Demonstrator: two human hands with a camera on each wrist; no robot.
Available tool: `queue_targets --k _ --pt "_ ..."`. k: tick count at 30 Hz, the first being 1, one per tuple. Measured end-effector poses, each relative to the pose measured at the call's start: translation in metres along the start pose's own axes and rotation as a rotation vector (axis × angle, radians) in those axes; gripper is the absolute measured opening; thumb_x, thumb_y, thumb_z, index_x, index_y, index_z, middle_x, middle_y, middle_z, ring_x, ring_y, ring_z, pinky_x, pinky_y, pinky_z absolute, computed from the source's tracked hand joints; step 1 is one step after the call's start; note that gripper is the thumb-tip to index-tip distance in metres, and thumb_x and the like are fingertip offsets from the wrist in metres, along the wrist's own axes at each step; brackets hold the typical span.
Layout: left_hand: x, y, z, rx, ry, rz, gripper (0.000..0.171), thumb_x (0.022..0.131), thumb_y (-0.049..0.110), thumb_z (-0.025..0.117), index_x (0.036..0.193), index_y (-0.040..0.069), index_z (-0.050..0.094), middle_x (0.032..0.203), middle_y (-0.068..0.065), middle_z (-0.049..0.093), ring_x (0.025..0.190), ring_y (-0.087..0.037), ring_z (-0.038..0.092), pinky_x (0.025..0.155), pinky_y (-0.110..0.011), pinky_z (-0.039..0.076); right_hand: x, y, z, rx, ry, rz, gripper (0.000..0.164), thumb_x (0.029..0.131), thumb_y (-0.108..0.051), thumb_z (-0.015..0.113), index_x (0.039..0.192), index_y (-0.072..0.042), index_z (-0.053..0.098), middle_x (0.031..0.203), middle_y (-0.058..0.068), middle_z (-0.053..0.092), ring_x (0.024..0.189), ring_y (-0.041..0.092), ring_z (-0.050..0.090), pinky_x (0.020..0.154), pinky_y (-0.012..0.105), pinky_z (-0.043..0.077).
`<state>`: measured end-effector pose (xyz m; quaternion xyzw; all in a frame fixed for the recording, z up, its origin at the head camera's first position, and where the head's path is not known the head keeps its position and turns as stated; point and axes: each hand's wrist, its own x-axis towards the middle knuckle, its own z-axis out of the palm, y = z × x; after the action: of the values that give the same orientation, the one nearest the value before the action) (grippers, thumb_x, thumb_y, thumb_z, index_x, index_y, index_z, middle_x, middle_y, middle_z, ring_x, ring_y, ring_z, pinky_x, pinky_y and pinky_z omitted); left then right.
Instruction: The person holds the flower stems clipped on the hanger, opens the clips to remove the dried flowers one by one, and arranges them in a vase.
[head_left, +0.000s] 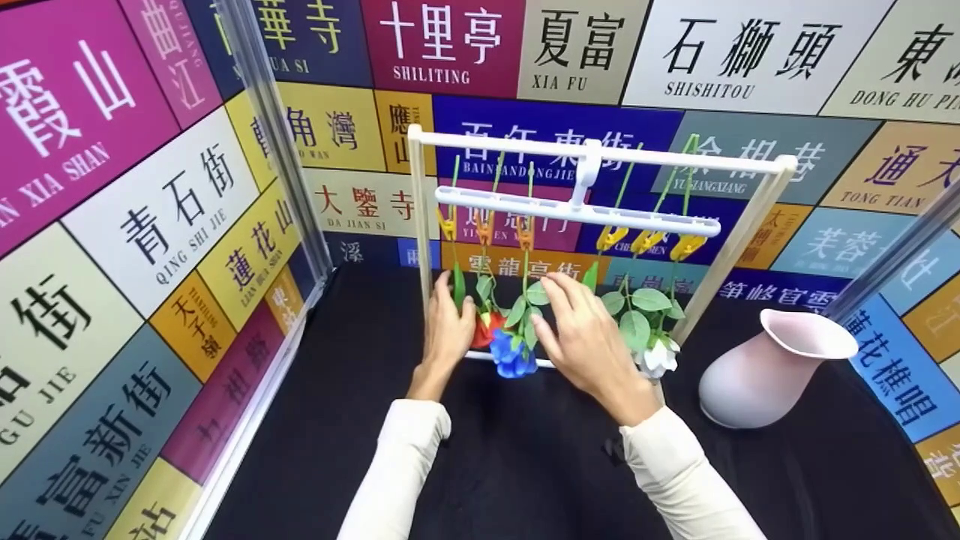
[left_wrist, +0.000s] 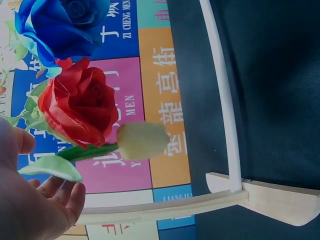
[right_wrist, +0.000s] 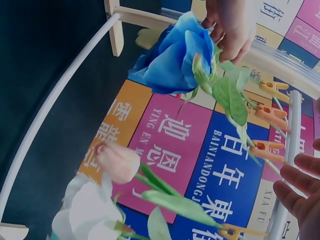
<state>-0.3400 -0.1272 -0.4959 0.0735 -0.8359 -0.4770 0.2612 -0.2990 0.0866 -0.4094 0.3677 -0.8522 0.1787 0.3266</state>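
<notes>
My left hand [head_left: 448, 322] is at the left end of the hanging flowers. In the left wrist view, its fingers touch the leaf [left_wrist: 52, 167] of a pale tulip [left_wrist: 143, 140], thumb apart. Beside that tulip hang a red rose [left_wrist: 82, 105] and a blue rose [head_left: 514, 356]. My right hand [head_left: 592, 341], fingers relaxed and holding nothing, is right of the blue rose near its leaves. A pink tulip [right_wrist: 118, 161] and a white rose [head_left: 660, 356] hang farther right. Orange and yellow clips [head_left: 525, 234] hold the stems under a white hanger [head_left: 525, 202].
The hanger hooks over the top bar of a pale wooden frame [head_left: 487, 139] on a black cloth [head_left: 517, 465]. A pink-white vase [head_left: 757, 379] stands at the right. Lettered panels [head_left: 577, 49] form the walls behind and beside.
</notes>
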Motion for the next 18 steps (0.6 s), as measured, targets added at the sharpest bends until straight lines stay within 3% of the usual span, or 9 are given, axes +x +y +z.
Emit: queue_targets --k 9,18 --pt "-0.004 0.003 -0.002 0.011 0.014 0.048 0.056 0.095 0.013 0.058 0.146 0.002 0.039 0.130 -0.024 0.058 0.119 -0.035 0.056 0.102 -0.048 0.043 0.019 -0.016 0.009 -0.001 -0.003 -0.005 0.049 0.100 -0.029 0.055 0.137 0.003 0.051 0.137 0.021 0.054 0.124 0.034 0.054 0.106 0.046 0.043" --pt "-0.011 0.001 -0.001 0.058 0.012 0.091 0.052 0.097 0.018 0.057 0.143 -0.001 0.044 0.134 -0.023 0.058 0.122 -0.036 0.056 0.103 -0.047 0.043 0.036 -0.035 0.024 0.057 0.038 0.036 0.048 0.094 -0.019 0.066 0.134 0.005 0.054 0.132 0.020 0.058 0.121 0.034 0.057 0.105 0.044 0.044"
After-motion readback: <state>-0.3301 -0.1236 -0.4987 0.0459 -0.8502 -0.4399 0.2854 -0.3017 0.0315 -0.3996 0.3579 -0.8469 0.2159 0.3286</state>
